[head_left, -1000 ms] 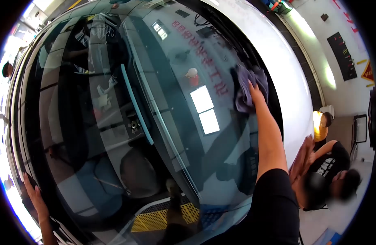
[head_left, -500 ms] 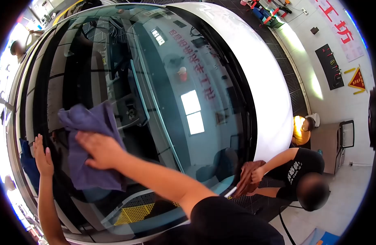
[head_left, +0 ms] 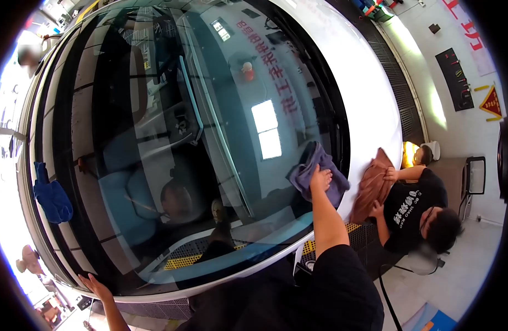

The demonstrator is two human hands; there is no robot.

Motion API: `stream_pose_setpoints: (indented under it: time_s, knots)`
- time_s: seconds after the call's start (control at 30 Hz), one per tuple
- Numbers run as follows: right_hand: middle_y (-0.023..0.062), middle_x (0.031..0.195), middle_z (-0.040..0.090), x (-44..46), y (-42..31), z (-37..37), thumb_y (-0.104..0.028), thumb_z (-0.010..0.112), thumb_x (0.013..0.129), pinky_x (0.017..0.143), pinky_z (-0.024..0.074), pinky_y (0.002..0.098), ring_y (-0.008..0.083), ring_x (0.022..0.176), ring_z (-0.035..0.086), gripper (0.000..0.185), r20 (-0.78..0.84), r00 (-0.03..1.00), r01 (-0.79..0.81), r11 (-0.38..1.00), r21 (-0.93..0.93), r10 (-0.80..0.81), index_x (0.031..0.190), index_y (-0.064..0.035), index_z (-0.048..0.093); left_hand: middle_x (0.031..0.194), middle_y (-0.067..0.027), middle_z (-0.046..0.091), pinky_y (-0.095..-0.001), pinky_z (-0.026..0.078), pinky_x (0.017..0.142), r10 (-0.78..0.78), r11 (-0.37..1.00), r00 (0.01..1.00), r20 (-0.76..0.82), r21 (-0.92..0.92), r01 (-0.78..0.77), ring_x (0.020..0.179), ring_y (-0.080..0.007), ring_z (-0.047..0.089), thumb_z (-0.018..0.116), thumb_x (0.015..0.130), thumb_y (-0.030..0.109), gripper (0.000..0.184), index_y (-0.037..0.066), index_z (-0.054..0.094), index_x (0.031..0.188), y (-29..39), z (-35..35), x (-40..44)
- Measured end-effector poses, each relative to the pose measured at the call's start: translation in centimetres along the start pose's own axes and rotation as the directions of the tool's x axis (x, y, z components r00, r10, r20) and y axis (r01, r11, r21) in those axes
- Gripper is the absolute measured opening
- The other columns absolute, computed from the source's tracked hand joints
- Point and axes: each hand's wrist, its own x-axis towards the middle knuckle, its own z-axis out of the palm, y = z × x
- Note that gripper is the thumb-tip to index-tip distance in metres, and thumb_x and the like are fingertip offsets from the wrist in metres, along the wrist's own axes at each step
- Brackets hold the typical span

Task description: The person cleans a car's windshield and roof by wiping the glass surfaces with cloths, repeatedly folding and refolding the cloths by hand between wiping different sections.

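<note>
My right hand (head_left: 321, 180) grips a bunched purple microfiber towel (head_left: 336, 190) against the lower edge of the windshield (head_left: 226, 110), near the white hood (head_left: 369, 99). Its fingers are bent over the cloth, partly tucked into its folds. At the lower left, my left hand (head_left: 95, 288) is empty, fingers apart, by the side edge of the car roof. A crumpled dark blue cloth (head_left: 52, 198) lies on the roof beyond that hand. Seats and dashboard show through the glass, mixed with reflections of the wall lettering.
A co-worker in a black T-shirt (head_left: 414, 207) stands at the right, holding a brown cloth (head_left: 373, 187) in both hands beside the hood. Farther back is a person in yellow (head_left: 411, 154) near a grey cabinet (head_left: 444, 182). A black hose (head_left: 383, 298) hangs at the lower right.
My right hand has carried the purple towel from the roof side across to the windshield's lower edge. My left hand has moved down, away from the blue cloth. The co-worker's brown cloth is now spread out.
</note>
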Motion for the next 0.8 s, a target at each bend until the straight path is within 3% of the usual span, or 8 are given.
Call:
stream_pose_setpoints:
  time_s: [0.1,0.2,0.3,0.37,0.5,0.57,0.7,0.8]
  knots:
    - [0.0268,0.154,0.03,-9.7,-7.3,-4.4,-0.051,0.047,0.096,0.111,0.0292,0.0583,0.0439,0.142,0.027,0.075,-0.039,0.877,0.479,0.878,-0.013,-0.479,0.146,0.0031,0.035,0.162,-0.0167,0.014,-0.0414,0.01,0.121,0.013,0.977,0.999,-0.043,0.211,-0.004,0.15,-0.0303,0.012,0.035,0.103,0.051,0.073,0.004,0.017,0.156,-1.3,0.6,-0.6]
    - [0.0294,0.155,0.026,-26.5,-14.2,-6.7,-0.047,0.052,0.091,0.113,0.015,0.0667,0.0497,0.144,0.019,0.079,-0.118,0.361,0.93,0.367,-0.033,-0.925,0.147,0.0037,0.032,0.163,-0.0154,0.013,-0.0421,0.01,0.121,0.019,0.968,0.995,-0.096,0.251,0.006,0.15,-0.0305,0.012,0.03,0.102,0.057,0.076,0.005,0.016,0.156,-0.3,1.1,-1.4]
    - [0.0211,0.156,0.028,-42.8,-16.1,-11.3,-0.049,0.056,0.085,0.117,0.0114,0.0615,0.0447,0.146,0.017,0.075,0.217,-0.186,0.928,-0.099,0.36,-0.958,0.144,-0.0051,0.043,0.163,-0.0152,0.014,-0.0421,0.01,0.121,0.046,0.979,0.992,-0.121,0.204,-0.021,0.15,-0.0304,0.013,0.029,0.102,0.058,0.076,0.005,0.016,0.156,-0.6,1.0,-1.2]
    - [0.0139,0.156,0.033,-48.0,-13.3,-7.2,-0.048,0.06,0.081,0.119,0.0167,0.0532,0.0389,0.146,0.023,0.078,-0.145,-0.397,0.805,-0.42,0.419,-0.906,0.146,-0.0079,0.041,0.163,-0.0153,0.015,-0.0422,0.01,0.121,0.049,0.985,0.992,-0.12,0.168,-0.028,0.15,-0.0303,0.013,0.029,0.102,0.057,0.076,0.005,0.017,0.156,-0.7,1.0,-1.3]
    - [0.011,0.156,0.033,-43.3,-12.6,-7.3,-0.038,0.067,0.077,0.115,0.0293,0.0441,0.0307,0.145,0.028,0.079,-0.127,-0.35,0.756,-0.36,0.547,-0.928,0.146,-0.0101,0.042,0.162,-0.0148,0.017,-0.0427,0.011,0.121,0.041,0.997,0.993,-0.112,0.075,-0.032,0.15,-0.0301,0.014,0.029,0.102,0.057,0.074,0.006,0.018,0.156,-0.3,0.9,-1.5]
    - [0.011,0.151,0.041,-38.4,-11.7,-8.3,-0.036,0.069,0.075,0.111,0.036,0.0432,0.0307,0.135,0.044,0.074,-0.06,-0.141,0.856,-0.152,0.495,-0.988,0.142,-0.013,0.047,0.162,-0.0143,0.017,-0.0433,0.012,0.121,0.058,0.993,0.992,-0.113,0.112,-0.045,0.15,-0.0303,0.015,0.029,0.102,0.056,0.073,0.007,0.019,0.156,-0.2,0.8,-1.3]
    - [0.0172,0.153,0.036,-23.6,-4.8,-5.6,-0.031,0.067,0.079,0.118,0.023,0.0472,0.0343,0.144,0.03,0.079,-0.199,0.268,0.963,0.259,0.066,-0.943,0.148,-0.0064,0.038,0.162,-0.0138,0.019,-0.0447,0.012,0.121,0.039,0.99,0.993,-0.115,0.137,-0.023,0.149,-0.0312,0.017,0.029,0.103,0.055,0.071,0.009,0.02,0.156,0.3,0.8,-2.0]
    - [0.0248,0.156,0.026,-10.6,6.3,0.4,-0.036,0.054,0.094,0.118,0.0217,0.0458,0.0402,0.144,0.025,0.07,-0.169,0.749,0.656,0.754,0.048,-0.641,0.15,-0.0006,0.031,0.16,-0.0186,0.022,-0.0436,0.013,0.121,0.13,0.979,0.983,-0.13,0.171,-0.107,0.148,-0.0341,0.018,0.033,0.104,0.051,0.07,0.003,0.022,0.154,-1.2,1.1,-1.5]
